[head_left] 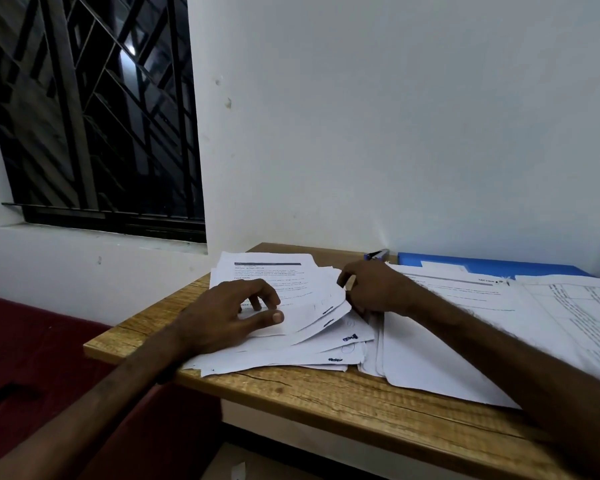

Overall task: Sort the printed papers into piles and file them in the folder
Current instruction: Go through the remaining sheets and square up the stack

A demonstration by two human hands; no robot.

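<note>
Nearest you, the pale wooden table [326,393] carries a fanned pile of white printed papers [309,348] at its left end, their corners spread toward its near edge. Your left hand [222,317] rests on top of that pile, its fingers [257,299] bent with the tips down on the top sheet and the thumb lying along that sheet's near edge. Whether it pinches the sheet I cannot tell.

Your right hand [374,289] sits just beside the pile's right edge, fingers curled down against it and their tips hidden, so its hold is unclear. Your right forearm lies across a second spread of white printed sheets [430,358].

Beyond, against the white wall, lies the flat blue plastic folder [482,263], partly under those sheets.
</note>
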